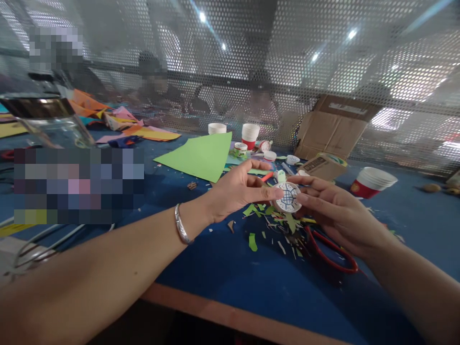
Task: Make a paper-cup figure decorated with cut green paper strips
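Note:
Between both hands, above the blue table, is a small round paper cup base, white with a blue grid pattern and dots drawn on it. A pale green paper tab stands out from its far edge. My left hand pinches its left side between thumb and fingers. On the opposite side my right hand grips the rim with thumb and fingertips. Below lie green paper scraps and red-handled scissors, partly hidden by my right hand.
A green paper sheet lies at centre left. Stacked paper cups stand at right, more cups at the back. A cardboard box leans against the perforated metal screen. Colored paper and a glass jar are at left.

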Demonstrator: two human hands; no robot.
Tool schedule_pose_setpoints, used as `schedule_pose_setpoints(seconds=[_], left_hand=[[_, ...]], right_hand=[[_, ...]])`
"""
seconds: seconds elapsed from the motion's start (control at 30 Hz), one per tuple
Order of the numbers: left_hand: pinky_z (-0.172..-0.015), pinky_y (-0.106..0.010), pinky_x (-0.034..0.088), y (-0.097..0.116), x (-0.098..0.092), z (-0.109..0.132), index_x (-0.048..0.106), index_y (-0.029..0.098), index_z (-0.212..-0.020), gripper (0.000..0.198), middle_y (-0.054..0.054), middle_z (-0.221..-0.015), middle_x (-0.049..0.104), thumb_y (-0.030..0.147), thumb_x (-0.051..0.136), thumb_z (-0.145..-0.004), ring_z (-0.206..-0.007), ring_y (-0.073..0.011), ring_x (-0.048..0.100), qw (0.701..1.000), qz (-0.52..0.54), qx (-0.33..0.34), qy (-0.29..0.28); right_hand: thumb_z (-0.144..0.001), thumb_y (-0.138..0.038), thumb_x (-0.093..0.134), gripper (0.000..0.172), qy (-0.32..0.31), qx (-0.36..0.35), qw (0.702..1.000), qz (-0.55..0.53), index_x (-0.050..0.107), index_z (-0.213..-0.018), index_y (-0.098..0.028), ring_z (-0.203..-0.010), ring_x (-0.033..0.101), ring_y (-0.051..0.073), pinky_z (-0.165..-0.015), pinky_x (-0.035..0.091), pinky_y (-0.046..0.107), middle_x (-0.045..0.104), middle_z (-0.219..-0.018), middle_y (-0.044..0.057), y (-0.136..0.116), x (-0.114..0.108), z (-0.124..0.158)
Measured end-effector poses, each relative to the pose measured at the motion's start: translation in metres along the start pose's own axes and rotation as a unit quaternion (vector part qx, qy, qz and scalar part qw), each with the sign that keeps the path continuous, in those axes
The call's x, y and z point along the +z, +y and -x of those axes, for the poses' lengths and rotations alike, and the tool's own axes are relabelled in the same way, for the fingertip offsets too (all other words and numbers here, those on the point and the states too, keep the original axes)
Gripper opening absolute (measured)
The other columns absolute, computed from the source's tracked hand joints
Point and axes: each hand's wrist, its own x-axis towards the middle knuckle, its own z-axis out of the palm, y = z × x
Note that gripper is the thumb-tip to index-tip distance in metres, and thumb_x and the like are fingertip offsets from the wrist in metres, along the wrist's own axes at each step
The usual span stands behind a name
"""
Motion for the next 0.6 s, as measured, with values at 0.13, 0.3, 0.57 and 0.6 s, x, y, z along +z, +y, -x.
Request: schedule_pose_setpoints(seconds=[0.13,0.3,0.57,0.6], left_hand=[[-0.078,-0.033,0.054,-0.001,-0.002,-0.003,0.053,0.018,-0.122,0.061,0.001,-0.078,0.068,0.016,0.089,-0.073,-0.073,-0.0148,0.069,1.000,0.014,-0.012,0.007],[-0.080,-0.032,0.054,0.000,-0.006,-0.008,0.050,0.017,-0.120,0.058,0.000,-0.079,0.072,0.011,0.086,-0.074,-0.073,-0.0146,0.071,0.998,0.055,-0.007,0.041],[-0.080,-0.029,0.053,-0.005,-0.012,-0.012,0.049,0.017,-0.124,0.069,0.002,-0.080,0.069,0.017,0.091,-0.069,-0.077,-0.0128,0.068,0.994,0.012,0.049,0.092],[-0.080,-0.029,0.052,-0.006,-0.013,-0.012,0.049,0.018,-0.125,0.071,0.004,-0.079,0.067,0.019,0.092,-0.068,-0.077,-0.0127,0.067,0.992,-0.005,0.059,0.109]], right_hand=[[-0.081,-0.044,0.084,0.050,0.017,-0.022,0.999,0.021,0.068,-0.123,-0.022,-0.084,0.070,0.017,-0.072,0.059,0.029,0.076,-0.102,0.005,0.003,-0.001,0.000],[-0.086,-0.049,0.079,0.042,0.060,-0.047,0.996,0.036,0.070,-0.120,-0.025,-0.087,0.070,0.018,-0.073,0.059,0.030,0.076,-0.104,0.005,0.008,-0.004,-0.002],[-0.085,-0.055,0.078,0.046,0.080,-0.049,0.989,0.112,0.072,-0.115,-0.021,-0.090,0.069,0.019,-0.070,0.059,0.030,0.076,-0.101,0.007,0.009,-0.005,-0.004],[-0.086,-0.055,0.076,0.045,0.083,-0.065,0.984,0.142,0.072,-0.115,-0.021,-0.091,0.070,0.020,-0.071,0.059,0.031,0.076,-0.102,0.008,0.009,-0.006,-0.004]])
